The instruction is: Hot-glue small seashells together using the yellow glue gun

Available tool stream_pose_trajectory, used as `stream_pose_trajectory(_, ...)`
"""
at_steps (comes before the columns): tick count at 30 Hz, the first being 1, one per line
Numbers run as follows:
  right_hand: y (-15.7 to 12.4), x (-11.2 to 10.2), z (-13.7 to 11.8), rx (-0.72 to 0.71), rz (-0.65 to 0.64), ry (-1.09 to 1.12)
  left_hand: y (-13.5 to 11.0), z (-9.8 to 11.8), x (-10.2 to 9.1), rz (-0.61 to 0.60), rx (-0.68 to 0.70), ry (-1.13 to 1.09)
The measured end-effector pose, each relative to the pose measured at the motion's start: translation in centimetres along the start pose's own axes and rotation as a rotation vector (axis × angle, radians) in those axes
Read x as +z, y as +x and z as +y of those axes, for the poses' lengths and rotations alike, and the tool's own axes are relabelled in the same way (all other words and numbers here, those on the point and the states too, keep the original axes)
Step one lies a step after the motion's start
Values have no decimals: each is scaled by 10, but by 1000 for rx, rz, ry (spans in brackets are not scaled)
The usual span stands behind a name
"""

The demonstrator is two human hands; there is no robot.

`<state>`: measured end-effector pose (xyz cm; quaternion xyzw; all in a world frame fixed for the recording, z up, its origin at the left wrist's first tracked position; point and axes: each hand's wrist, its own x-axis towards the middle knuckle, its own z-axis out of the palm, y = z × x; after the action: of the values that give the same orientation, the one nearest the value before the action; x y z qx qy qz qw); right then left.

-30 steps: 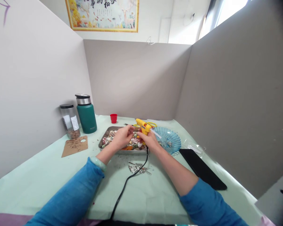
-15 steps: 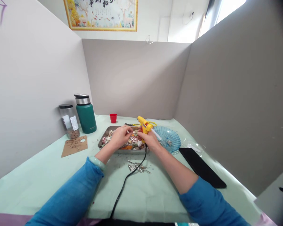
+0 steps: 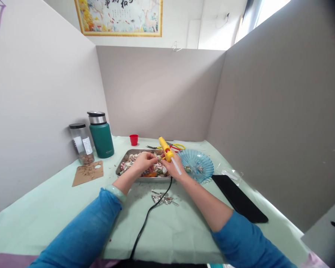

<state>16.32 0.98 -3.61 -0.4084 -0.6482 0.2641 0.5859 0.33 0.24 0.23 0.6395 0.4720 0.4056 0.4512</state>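
Note:
My right hand [image 3: 173, 166] is closed round a yellow hot glue gun [image 3: 166, 149], a white glue stick [image 3: 176, 166] jutting from its back end. Its black cord [image 3: 148, 216] runs down across the table. Over a metal tray [image 3: 145, 180] filled with shells [image 3: 131, 159], my left hand [image 3: 145, 163] pinches finger and thumb together. Whatever is between those fingertips is small and pale, too small to name. The fingertips of both hands almost meet above the tray. Several metal clips [image 3: 164, 198] lie in front of it.
A blue scalloped plate [image 3: 194, 158] with small pieces is on the right, near a black flat slab [image 3: 240, 199]. Yellow-handled scissors [image 3: 180, 146] and a red cup [image 3: 133, 140] sit behind the tray. On the left stand a green bottle [image 3: 101, 137], a jar [image 3: 82, 145] and a brown card [image 3: 88, 173].
The glue gun has tipped and shifted slightly left, its back end now pointing down toward my right wrist. My left hand has barely moved.

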Motion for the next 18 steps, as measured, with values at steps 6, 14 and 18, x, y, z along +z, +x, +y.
stream_pose_trajectory(6,2,1,-1,88,-3,165,4,-3,-3,28,27,-28)
stream_pose_trajectory(14,3,-1,-9,280,20,295,2,3,-7,-107,188,-350)
stream_pose_trajectory(18,1,0,-11,280,11,302,-4,3,-14,-310,121,-507)
